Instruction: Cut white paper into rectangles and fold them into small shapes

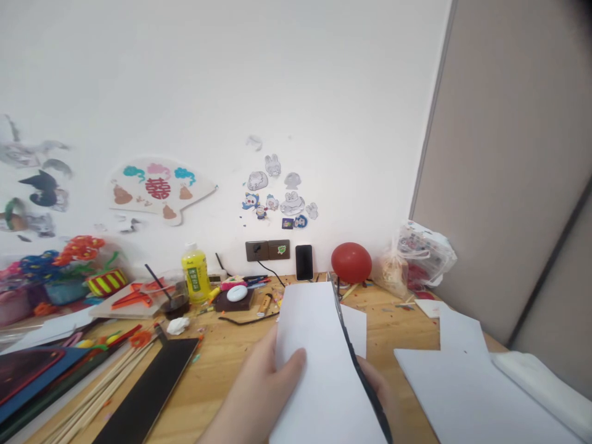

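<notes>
My left hand (266, 388) grips a sheet of white paper (319, 364) by its left side, thumb flat on the face and fingers behind. The sheet stands up toward me over the table. Along its right edge runs a pair of scissors (355, 361), with a narrow metal blade at the far end and long black handles nearer me. My right hand (382, 388) is closed around the handles, its fingers partly hidden behind them. Another white piece of paper (357, 324) shows beyond the scissors.
More white paper (444, 388) lies at right. A red balloon (351, 262), a phone (304, 262) and a yellow bottle (196, 274) stand by the wall. A dark drink cup (176, 303), a black board (150, 388) and wooden sticks (99, 391) are at left.
</notes>
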{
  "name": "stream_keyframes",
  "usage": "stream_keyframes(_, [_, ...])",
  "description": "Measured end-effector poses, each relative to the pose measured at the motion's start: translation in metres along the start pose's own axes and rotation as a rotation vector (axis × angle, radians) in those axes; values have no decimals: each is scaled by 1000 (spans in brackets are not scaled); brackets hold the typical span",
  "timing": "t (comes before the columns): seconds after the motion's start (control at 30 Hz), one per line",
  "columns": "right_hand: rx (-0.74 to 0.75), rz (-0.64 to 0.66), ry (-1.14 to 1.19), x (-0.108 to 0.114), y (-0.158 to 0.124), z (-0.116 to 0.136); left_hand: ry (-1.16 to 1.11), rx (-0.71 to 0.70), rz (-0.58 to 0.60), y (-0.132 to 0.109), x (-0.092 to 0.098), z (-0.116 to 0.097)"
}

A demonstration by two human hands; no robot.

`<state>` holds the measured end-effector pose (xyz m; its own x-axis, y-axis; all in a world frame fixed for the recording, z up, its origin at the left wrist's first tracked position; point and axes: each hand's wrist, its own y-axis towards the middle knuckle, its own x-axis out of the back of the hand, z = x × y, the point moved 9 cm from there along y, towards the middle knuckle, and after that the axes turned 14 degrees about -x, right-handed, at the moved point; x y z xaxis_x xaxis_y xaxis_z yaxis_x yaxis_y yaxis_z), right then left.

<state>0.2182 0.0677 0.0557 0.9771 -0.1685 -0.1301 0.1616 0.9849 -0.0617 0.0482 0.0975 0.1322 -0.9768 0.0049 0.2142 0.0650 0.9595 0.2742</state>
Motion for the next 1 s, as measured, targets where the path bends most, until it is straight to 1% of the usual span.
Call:
stream_keyframes(0.13, [-21, -5, -11, 2, 11, -1, -17, 74, 13, 3, 1, 6])
stream_keyframes(0.2, [-32, -4, -19, 7, 18, -1, -17, 99, -13, 6, 7, 8])
stream_keyframes(0.3, [-40, -64, -98, 25, 33, 1, -1, 109, -78, 14, 23, 10])
stream_keyframes(0.33, [-28, -130, -161, 36, 38, 4, 8, 106, -94, 17, 30, 10])
stream_keyframes(0.37, [-10, -184, -262, 46, 43, 8, 21, 96, -101, 21, 36, 10])
stream_keyframes(0.43, [8, -306, -560, 63, 51, 15, 67, 66, -138, 27, 53, 10])
stream_keyframes(0.5, [16, -372, -826, 74, 58, 20, 102, 57, -170, 34, 68, 14])
stream_keyframes(0.57, [-9, -413, -1083, 81, 64, 19, 114, 95, -178, 39, 77, 24])
stream_keyframes(0.63, [-52, -438, -1246, 87, 68, 13, 117, 119, -172, 44, 80, 36])
stream_keyframes(0.77, [-115, -442, -1298, 97, 73, 1, 111, 178, -154, 47, 77, 69])
stream_keyframes(0.9, [-153, -410, -1310, 98, 76, -6, 51, 280, -128, 35, 69, 104])
stream_keyframes(0.97, [-131, -397, -1311, 92, 76, -5, 3, 310, -122, 26, 64, 115])
stream_keyframes(1.0, [-101, -380, -1306, 86, 76, -3, -20, 316, -125, 21, 62, 119])
